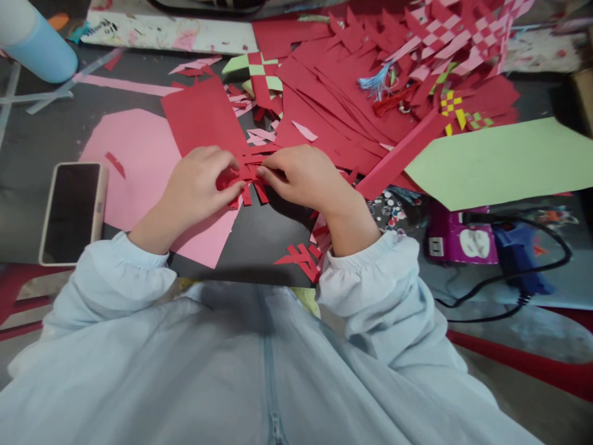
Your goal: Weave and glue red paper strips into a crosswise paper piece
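The left hand arches over the table, thumb and forefinger curved apart at the crossed red strips. The right hand faces it, wrist bent inward, thumb and forefinger pinched on the strips' near edge. The strips lie between both hands; whether the left grips them or merely rests there I cannot tell, and how they interlace is partly covered by fingers. The bottle is cut off at the corner. A pink sheet runs under the left hand, a red sheet just beyond; a red heap crowds the far side, a phone the left
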Demonstrator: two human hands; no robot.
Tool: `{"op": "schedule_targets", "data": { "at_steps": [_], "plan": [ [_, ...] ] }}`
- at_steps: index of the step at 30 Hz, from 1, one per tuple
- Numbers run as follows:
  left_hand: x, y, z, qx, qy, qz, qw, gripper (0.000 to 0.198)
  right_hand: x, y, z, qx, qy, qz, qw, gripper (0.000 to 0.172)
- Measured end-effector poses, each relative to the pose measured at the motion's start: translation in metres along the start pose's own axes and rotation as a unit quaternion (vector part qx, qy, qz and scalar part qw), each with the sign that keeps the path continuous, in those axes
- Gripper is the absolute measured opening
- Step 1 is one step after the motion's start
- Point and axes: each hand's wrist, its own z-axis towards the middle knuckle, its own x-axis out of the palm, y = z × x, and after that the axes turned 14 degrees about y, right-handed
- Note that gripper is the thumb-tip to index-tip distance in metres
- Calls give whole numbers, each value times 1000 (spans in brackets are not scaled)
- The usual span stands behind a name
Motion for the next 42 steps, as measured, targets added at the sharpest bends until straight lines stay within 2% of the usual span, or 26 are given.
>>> {"op": "schedule_targets", "data": {
  "at_steps": [4, 11, 27, 32, 42],
  "plan": [
    [7, -2, 2, 12, 16, 34, 999, 20, 2, -2, 0, -6, -13, 13, 1000, 32],
    [6, -7, 1, -24, 26, 66, 997, 21, 0, 0, 0, 6, 1, -1, 1000, 33],
    [-8, 1, -1, -80, -42, -115, 989, 6, -10, 12, -3, 10, 40, -49, 998, 41],
    [-10, 1, 0, -83, -55, -165, 981, 10, -10, 12, -3, 10, 44, -52, 998, 40],
    [-8, 1, 1, -78, -66, -192, 976, 4, -11, 11, -3, 14, 53, -51, 997, 37]
  ]
}}
